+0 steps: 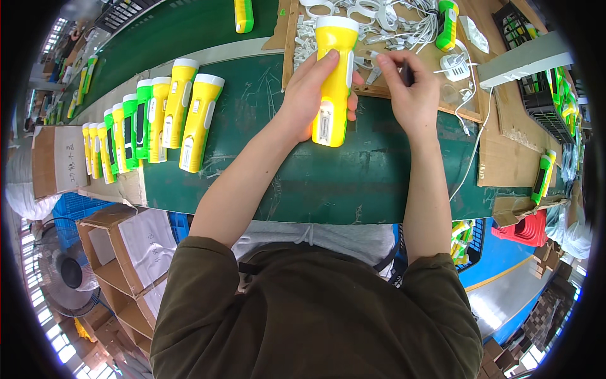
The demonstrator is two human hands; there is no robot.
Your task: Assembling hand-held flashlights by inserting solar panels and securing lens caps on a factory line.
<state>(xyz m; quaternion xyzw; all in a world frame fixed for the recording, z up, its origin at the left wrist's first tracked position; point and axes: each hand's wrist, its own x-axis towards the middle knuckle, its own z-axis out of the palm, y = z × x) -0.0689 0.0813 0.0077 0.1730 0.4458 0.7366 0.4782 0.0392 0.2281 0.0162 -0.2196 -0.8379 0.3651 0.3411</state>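
Note:
My left hand [302,96] is wrapped round a yellow flashlight [336,88] with a white head, held upright over the green bench with the head away from me. To the right of it, my right hand [416,98] is closed, thumb and fingers bent together. Something dark shows between those fingers, too little of it to name. By the right fingertips lie small white cable plugs [374,72] at the edge of a cardboard-lined tray [404,93]. A row of yellow and green flashlights [201,123] stretches along the bench to the left.
White cables [391,19] are heaped in the tray, with a white charger [454,66] and a green flashlight [447,25] at its right. A grey bar [524,60] juts in at the right. Cardboard shelves [120,259] and a fan [69,271] stand lower left.

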